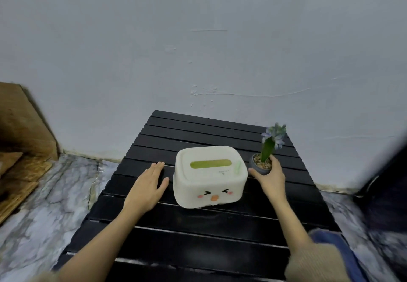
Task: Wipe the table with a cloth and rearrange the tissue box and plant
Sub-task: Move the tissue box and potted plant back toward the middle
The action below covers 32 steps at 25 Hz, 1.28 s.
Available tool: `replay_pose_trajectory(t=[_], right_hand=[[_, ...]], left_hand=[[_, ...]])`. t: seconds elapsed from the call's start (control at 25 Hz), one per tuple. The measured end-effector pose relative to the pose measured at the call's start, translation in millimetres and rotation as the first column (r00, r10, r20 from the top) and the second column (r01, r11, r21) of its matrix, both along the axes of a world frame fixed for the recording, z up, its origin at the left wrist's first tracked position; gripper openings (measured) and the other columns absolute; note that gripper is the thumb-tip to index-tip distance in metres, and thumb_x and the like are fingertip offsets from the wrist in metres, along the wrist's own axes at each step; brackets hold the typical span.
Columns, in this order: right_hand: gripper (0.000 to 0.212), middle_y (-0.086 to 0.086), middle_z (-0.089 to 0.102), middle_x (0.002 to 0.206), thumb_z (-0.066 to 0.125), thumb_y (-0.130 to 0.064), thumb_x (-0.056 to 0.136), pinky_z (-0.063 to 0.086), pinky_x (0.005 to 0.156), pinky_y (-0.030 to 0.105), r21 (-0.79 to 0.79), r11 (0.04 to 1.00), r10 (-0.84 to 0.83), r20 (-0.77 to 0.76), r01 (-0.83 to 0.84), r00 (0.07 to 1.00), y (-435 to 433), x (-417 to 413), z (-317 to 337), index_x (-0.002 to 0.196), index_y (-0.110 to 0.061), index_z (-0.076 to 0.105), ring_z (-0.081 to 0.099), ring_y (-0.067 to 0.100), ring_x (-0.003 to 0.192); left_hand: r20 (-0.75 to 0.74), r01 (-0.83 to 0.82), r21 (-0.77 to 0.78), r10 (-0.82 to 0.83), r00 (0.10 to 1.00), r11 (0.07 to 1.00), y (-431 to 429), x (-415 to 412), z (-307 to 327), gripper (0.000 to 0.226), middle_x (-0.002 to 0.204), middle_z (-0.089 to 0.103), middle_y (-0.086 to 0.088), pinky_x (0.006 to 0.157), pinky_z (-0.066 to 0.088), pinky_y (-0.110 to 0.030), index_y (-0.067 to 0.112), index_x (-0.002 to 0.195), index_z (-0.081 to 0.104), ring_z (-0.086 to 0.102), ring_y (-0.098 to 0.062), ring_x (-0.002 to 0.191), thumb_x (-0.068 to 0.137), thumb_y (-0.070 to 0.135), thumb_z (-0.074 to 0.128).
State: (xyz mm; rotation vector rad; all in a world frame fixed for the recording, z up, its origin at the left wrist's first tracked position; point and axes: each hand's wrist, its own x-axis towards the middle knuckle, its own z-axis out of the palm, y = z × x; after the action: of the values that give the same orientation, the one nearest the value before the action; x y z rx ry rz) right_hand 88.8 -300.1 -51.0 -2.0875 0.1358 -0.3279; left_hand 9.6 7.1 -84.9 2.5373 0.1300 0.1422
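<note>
On the table's (198, 237) right side, the right hand (272, 179) cups the plant (263, 162) pot loosely and could tip it; the left hand (147, 188) lies spread beside the tissue box (209, 177).

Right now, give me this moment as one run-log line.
right hand: fingers around plant pot | left hand: open, beside tissue box | table: black slats

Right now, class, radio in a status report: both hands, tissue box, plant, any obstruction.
Left hand open, flat beside tissue box. Right hand gripping plant pot. Both on black table. Nothing blocking.
</note>
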Motion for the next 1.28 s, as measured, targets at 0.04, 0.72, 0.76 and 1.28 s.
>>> replay_pose_trajectory(t=[0.04, 0.72, 0.76, 1.28], right_hand=[[0.072, 0.012, 0.050, 0.132, 0.077, -0.017, 0.071, 0.036, 0.093, 0.028, 0.003, 1.000, -0.007, -0.008, 0.007, 1.000, -5.2, -16.7, 1.1, 0.132, -0.010, 0.039, 0.048, 0.026, 0.119], [0.058, 0.013, 0.030, 0.147, 0.058, 0.001, 0.083, 0.032, 0.104, 0.036, -0.044, 0.993, -0.103, 0.146, 0.111, 0.984, 14.6, -137.8, 10.4, 0.135, -0.006, 0.034, 0.037, 0.026, 0.131], [0.054, 0.009, 0.032, 0.146, 0.055, 0.003, 0.083, 0.032, 0.104, 0.033, -0.060, 0.996, -0.052, 0.222, 0.067, 0.974, 25.8, -147.7, 11.1, 0.133, -0.008, 0.037, 0.038, 0.021, 0.130], [0.060, 0.003, 0.046, 0.139, 0.041, 0.005, 0.088, 0.041, 0.097, 0.029, 0.353, 0.912, 0.282, -0.176, -0.207, 0.943, 57.0, -102.0, 36.2, 0.139, -0.023, 0.028, 0.045, 0.011, 0.119]], left_hand=[[-0.010, -0.005, -0.037, 0.005, 1.000, 0.999, 0.2, -1.2, 0.8, 0.052, 0.154, 0.025, -0.001, 0.119, 0.015, -0.034, 0.020, 0.143, 0.022, 0.016, -0.014, 0.144, 0.094, 0.034, 0.035], [0.088, 0.004, -0.464, 0.041, 0.995, 0.886, -36.9, -76.4, 46.4, 0.056, 0.153, 0.026, -0.002, 0.115, 0.019, -0.032, 0.022, 0.141, 0.026, 0.018, -0.016, 0.142, 0.090, 0.004, 0.041], [0.088, 0.006, -0.475, 0.040, 0.995, 0.880, -40.4, -79.4, 48.9, 0.056, 0.152, 0.027, -0.001, 0.115, 0.020, -0.031, 0.022, 0.141, 0.025, 0.021, -0.016, 0.142, 0.090, 0.004, 0.041], [0.048, 0.036, -0.594, -0.010, 0.999, 0.804, -67.2, -83.3, 62.9, 0.071, 0.147, 0.037, 0.003, 0.098, 0.032, -0.016, 0.025, 0.144, 0.014, 0.041, -0.011, 0.126, 0.086, 0.015, 0.054]])
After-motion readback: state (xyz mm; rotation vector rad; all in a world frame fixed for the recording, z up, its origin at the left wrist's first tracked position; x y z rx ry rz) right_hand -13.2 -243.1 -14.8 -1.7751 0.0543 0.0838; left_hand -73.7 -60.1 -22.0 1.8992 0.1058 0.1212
